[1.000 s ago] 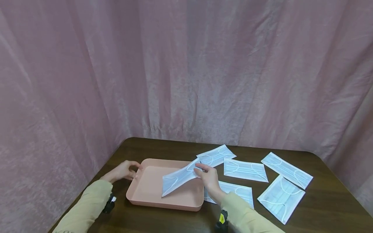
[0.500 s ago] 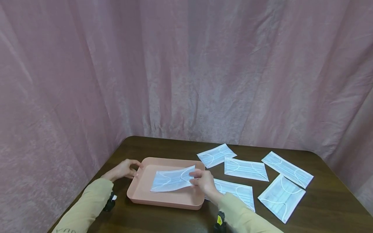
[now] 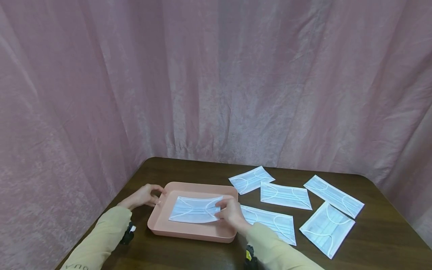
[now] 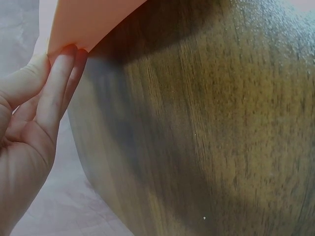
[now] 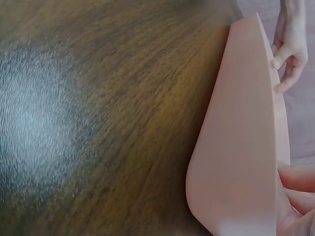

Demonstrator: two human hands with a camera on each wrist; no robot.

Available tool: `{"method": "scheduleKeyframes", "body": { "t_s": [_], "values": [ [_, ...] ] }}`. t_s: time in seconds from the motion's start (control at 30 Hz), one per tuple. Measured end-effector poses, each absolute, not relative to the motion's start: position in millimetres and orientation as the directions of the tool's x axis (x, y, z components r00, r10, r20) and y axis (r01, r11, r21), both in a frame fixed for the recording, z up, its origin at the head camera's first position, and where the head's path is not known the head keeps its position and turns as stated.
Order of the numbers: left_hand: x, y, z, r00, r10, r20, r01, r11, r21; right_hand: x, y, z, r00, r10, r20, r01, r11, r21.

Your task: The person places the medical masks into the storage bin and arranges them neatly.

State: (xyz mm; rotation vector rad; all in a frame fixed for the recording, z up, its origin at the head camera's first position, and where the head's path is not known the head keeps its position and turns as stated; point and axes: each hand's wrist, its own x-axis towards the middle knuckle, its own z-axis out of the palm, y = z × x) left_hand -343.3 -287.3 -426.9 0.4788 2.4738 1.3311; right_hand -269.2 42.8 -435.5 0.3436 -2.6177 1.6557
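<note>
Lowered since a second ago, when it hung tilted over the rim, the face mask now lies nearly flat inside the pink tray at lower centre of the head view. The right hand pinches the mask's right edge, fingers curled on it; letting go only once the mask sits square would keep it from sliding. The left hand grips the tray's left rim, steadying it. Five more masks lie on the table at lower right.
</note>
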Motion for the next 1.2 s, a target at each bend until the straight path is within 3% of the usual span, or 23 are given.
{"method": "scheduleKeyframes", "body": {
  "t_s": [0.3,0.6,1.2],
  "values": [
    [-342.8,-285.9,-426.5,-0.912,0.392,-0.116,0.118,0.524,0.844,-270.1,39.4,-438.4,-0.972,-0.198,0.125,-0.203,0.449,-0.87],
    [-344.2,-286.9,-428.9,-0.916,0.377,-0.136,0.086,0.518,0.851,-269.9,38.9,-438.1,-0.968,-0.22,0.119,-0.228,0.586,-0.778],
    [-343.2,-286.0,-426.4,-0.917,0.378,-0.131,0.094,0.52,0.849,-269.9,39.0,-435.2,-0.969,-0.224,0.101,-0.225,0.643,-0.732]
  ]
}}
